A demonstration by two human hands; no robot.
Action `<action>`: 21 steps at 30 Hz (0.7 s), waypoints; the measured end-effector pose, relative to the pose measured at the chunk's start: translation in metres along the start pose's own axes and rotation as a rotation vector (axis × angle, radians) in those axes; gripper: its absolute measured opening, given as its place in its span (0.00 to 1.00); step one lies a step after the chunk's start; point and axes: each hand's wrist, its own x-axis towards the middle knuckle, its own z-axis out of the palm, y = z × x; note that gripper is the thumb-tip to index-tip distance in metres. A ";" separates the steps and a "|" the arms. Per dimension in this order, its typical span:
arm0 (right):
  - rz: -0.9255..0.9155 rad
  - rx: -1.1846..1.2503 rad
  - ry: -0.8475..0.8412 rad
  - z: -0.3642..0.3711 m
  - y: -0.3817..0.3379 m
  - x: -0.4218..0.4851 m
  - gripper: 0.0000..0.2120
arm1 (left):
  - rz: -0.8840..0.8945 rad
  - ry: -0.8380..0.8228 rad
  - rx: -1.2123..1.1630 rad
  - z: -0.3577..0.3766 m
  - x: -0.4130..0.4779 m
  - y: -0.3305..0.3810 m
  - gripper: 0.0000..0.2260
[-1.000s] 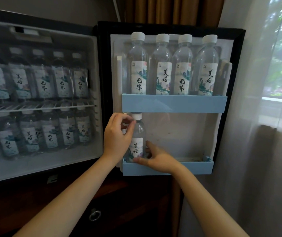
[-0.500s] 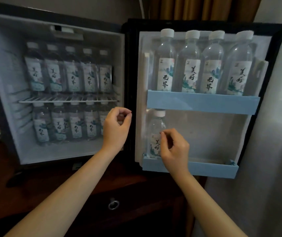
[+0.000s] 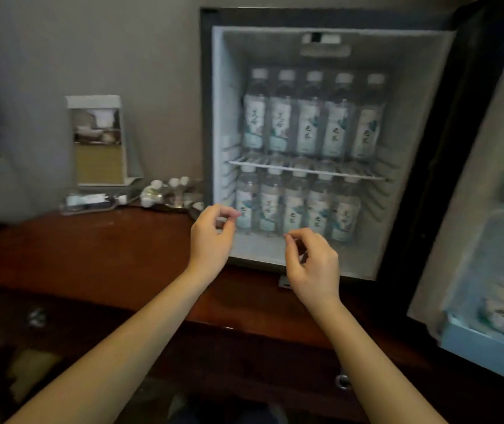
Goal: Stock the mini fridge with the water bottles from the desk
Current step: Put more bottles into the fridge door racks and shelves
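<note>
— Glossy dark wood desk (image 3: 91, 246), clear plastic water bottles (image 3: 165, 194) heaped at its back; what do the hands do?
— Left hand (image 3: 212, 237) and right hand (image 3: 314, 267) hang loosely curled, empty, before the mini fridge (image 3: 415, 123); door shelf (image 3: 489, 353) blurred, cropped.

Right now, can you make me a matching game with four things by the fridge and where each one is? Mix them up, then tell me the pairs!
Things: 1 leaflet stand; 2 wire shelf; 3 loose bottles; 4 blue door shelf.
Places: A inside the fridge; B on the open door, far right; C upright by the wall, furthest left; D on the desk, next to the fridge.
Pairs: 1-C, 2-A, 3-D, 4-B.
</note>
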 end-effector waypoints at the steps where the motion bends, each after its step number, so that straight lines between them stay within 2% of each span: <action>1: 0.001 0.031 -0.029 0.019 -0.006 0.001 0.11 | -0.014 0.026 0.032 -0.018 0.004 -0.009 0.15; 4: 0.023 0.114 -0.163 0.073 -0.024 0.002 0.07 | -0.069 0.086 0.125 -0.070 0.015 -0.032 0.14; 11: -0.003 0.195 -0.514 0.188 -0.065 0.019 0.07 | -0.207 0.216 0.317 -0.166 0.051 -0.085 0.15; 18: 0.038 0.165 -0.825 0.325 -0.076 0.058 0.10 | -0.286 0.166 0.534 -0.220 0.109 -0.162 0.07; 21: 0.103 0.131 -0.949 0.392 -0.068 0.070 0.11 | -0.358 0.126 0.625 -0.232 0.145 -0.211 0.08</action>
